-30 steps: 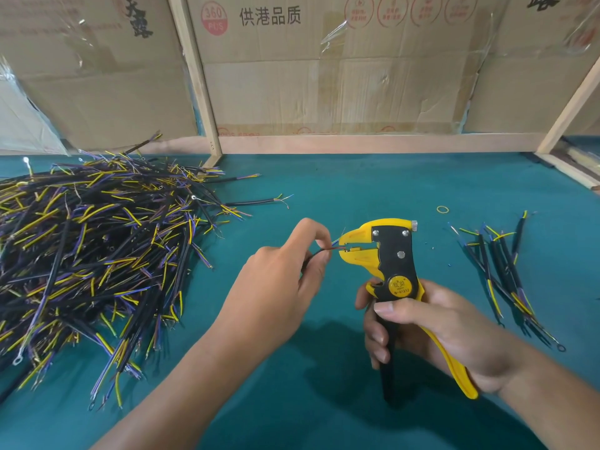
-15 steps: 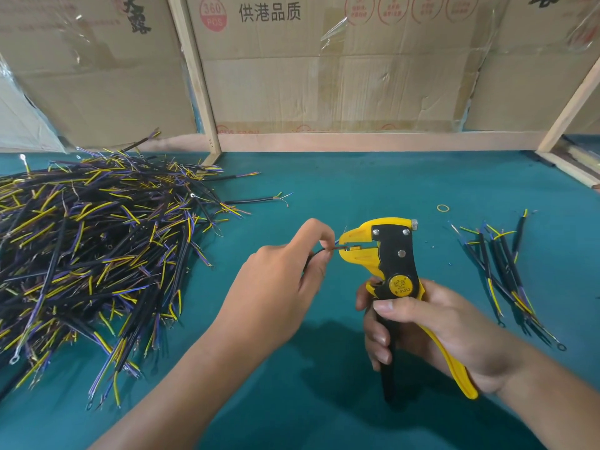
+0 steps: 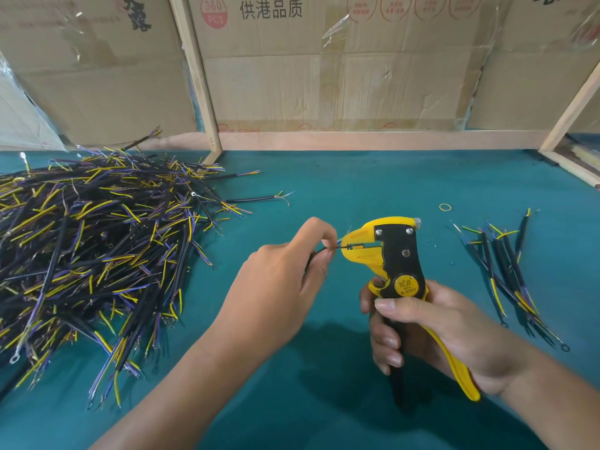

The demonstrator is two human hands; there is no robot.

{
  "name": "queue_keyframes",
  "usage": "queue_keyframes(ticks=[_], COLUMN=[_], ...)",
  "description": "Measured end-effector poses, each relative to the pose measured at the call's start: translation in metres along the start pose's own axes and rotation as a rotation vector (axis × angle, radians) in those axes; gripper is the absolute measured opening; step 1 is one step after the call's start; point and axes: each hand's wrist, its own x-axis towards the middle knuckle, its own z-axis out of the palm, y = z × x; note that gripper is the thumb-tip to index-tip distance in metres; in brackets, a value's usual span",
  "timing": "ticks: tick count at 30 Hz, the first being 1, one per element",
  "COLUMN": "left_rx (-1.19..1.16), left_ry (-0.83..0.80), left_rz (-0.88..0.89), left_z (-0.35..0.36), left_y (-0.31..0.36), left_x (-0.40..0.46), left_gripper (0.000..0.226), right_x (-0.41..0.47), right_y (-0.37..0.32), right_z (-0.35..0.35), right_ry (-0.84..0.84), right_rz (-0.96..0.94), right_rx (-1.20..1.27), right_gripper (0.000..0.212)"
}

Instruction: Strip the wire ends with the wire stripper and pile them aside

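Note:
My right hand [image 3: 431,329] grips the handles of a yellow and black wire stripper [image 3: 394,254], held upright with its jaws pointing left. My left hand [image 3: 279,284] pinches a thin black wire [image 3: 316,253] between thumb and forefinger, with the wire's end inside the stripper's jaws. Most of that wire is hidden behind my fingers. A big heap of black, yellow and purple wires [image 3: 91,248] lies at the left. A small pile of wires [image 3: 506,267] lies at the right.
The work goes on over a teal table [image 3: 357,190]. A yellow rubber band [image 3: 445,207] lies beyond the stripper. Cardboard boxes [image 3: 324,66] and wooden frame posts [image 3: 194,76] close off the back; another wooden rail [image 3: 571,164] runs at the far right.
My left hand has pushed the wire end slightly further into the stripper's jaws. The right hand and the stripper have hardly moved.

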Motion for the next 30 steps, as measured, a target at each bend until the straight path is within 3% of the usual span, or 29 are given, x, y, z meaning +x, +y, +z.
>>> queue_keyframes(ticks=[4,12,14,17,23,30], left_rx=[-0.023,-0.087,-0.171,-0.403,-0.718,-0.810], left_ry=[0.000,-0.003,-0.007,-0.048,-0.131,-0.125], left_rz=[-0.009,-0.039,-0.080,-0.190,-0.223,-0.258], left_z=[-0.0001,0.0004,0.0008,-0.0014,-0.0078,-0.0040], left_y=[0.0010,-0.0002,-0.0002,-0.0029,-0.0021,0.0000], left_x=[-0.0002,0.0001,0.0008,0.0032,0.0072,0.0065], left_gripper=[0.003,0.013,0.004,0.018,0.014,0.013], right_x=[0.0000,-0.0018,-0.0030,-0.0044,-0.0055,-0.0047], right_y=[-0.0002,-0.0003,-0.0012,-0.0021,-0.0020,-0.0012], right_z=[0.0002,0.0016,0.0017,0.0005,0.0022,0.0045], right_ry=[-0.014,-0.025,-0.045,-0.075,-0.148,-0.148], right_rz=[0.003,0.012,0.009,0.000,-0.013,0.008], right_rx=[0.014,0.033,0.031,-0.012,-0.028,0.049], right_gripper=[0.022,0.022,0.023,0.036,0.045,0.037])
